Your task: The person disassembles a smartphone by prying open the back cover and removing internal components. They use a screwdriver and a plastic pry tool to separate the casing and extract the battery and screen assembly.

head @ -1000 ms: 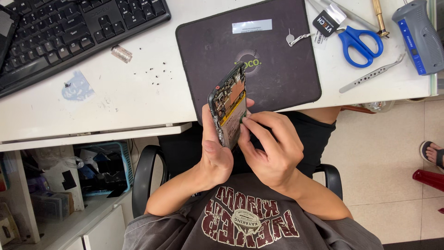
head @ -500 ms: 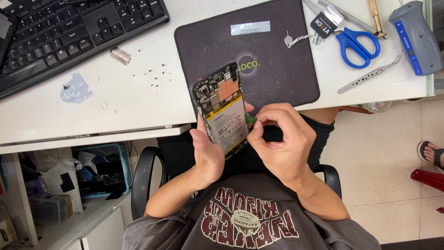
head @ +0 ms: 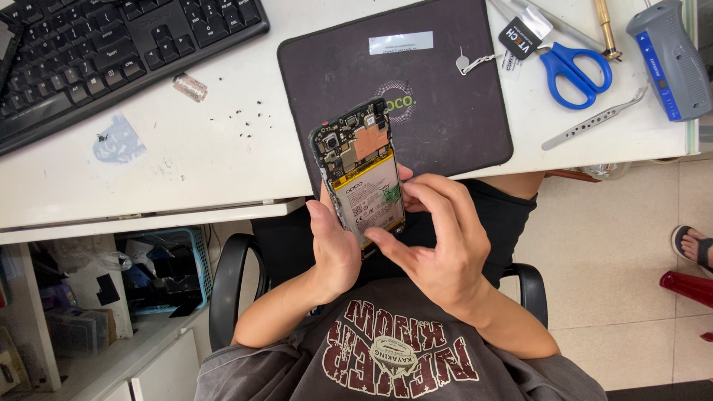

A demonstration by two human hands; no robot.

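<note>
Holding an opened phone (head: 360, 172) with its back cover off, the left hand (head: 336, 249) gripped the lower left edge, thumb along the side. The right hand (head: 442, 241) curled around the lower right edge, fingers bent, its thumb tip pressing the bottom of the battery. The phone sat at the centre of the frame, just below a dark mat (head: 445, 96) on the white desk (head: 186, 163). Blue scissors (head: 575, 67) and tweezers (head: 594, 122) lay at upper right, a keyboard (head: 111, 44) at upper left.
</note>
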